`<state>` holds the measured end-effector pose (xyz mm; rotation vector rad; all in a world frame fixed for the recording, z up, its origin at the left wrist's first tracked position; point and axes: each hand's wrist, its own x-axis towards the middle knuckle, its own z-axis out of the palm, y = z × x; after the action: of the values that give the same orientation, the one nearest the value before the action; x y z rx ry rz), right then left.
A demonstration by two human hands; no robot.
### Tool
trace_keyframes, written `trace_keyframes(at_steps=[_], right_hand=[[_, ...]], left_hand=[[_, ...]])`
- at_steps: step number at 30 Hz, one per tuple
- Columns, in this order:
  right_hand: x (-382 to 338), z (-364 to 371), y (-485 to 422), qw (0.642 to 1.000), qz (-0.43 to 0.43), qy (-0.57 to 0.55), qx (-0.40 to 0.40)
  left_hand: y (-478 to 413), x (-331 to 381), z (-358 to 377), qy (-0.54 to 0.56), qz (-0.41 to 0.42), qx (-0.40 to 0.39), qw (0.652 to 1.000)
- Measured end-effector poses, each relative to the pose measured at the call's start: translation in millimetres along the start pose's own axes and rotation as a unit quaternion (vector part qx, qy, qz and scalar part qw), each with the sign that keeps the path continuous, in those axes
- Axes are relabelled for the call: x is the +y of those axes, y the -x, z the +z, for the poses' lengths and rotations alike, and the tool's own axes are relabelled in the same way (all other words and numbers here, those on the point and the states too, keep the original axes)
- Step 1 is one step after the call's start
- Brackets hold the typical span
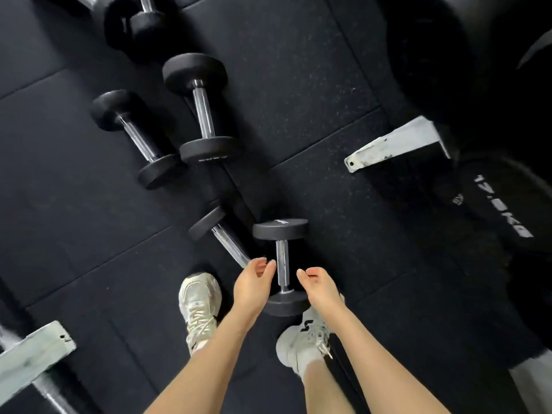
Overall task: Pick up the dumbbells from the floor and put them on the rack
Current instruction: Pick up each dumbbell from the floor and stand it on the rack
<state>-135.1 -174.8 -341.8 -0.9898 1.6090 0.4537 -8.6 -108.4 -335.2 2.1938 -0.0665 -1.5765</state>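
Observation:
A black dumbbell with a chrome handle (282, 265) lies on the dark rubber floor just in front of my feet. My left hand (253, 282) hovers open to the left of its handle, fingers curled and apart. My right hand (317, 283) is open on the handle's right side. Neither hand touches the handle. A second dumbbell (222, 239) lies at an angle beside it, its near end hidden behind my left hand. Two more dumbbells (203, 110) (136, 138) lie farther out on the floor. The rack's white foot (394, 146) shows at the right.
My white sneakers (198, 306) (304, 339) stand just behind the nearest dumbbell. More dumbbells (143, 22) lie at the top left. A large black weight plate with white lettering (501, 204) sits at the right. Another white frame foot (33, 351) is at the lower left.

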Motion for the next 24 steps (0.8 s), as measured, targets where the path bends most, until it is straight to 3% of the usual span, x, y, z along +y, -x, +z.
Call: trace_keyframes(at_steps=[7,12,21,24], right_hand=[[39.6,32.4,-108.1,0.994,0.013,0.055,-0.090],[48.5,42.7,-135.9,0.986,0.020,0.042,-0.160],[50.1,54.7,-127.8,0.989,0.033,-0.070,-0.125],[48.9,57.2,-125.3,0.995,0.026,-0.021,-0.097]], left_hand=[[-105.9,-32.7,61.7,-0.002,-0.010,-0.019,1.000],[-134.7,-37.4,82.5,0.083,-0.051,-0.059,0.993],[-135.0,-36.6,89.6,0.112,-0.053,-0.025,0.992],[-130.9,-33.5,88.4,0.109,-0.047,-0.013,0.993]])
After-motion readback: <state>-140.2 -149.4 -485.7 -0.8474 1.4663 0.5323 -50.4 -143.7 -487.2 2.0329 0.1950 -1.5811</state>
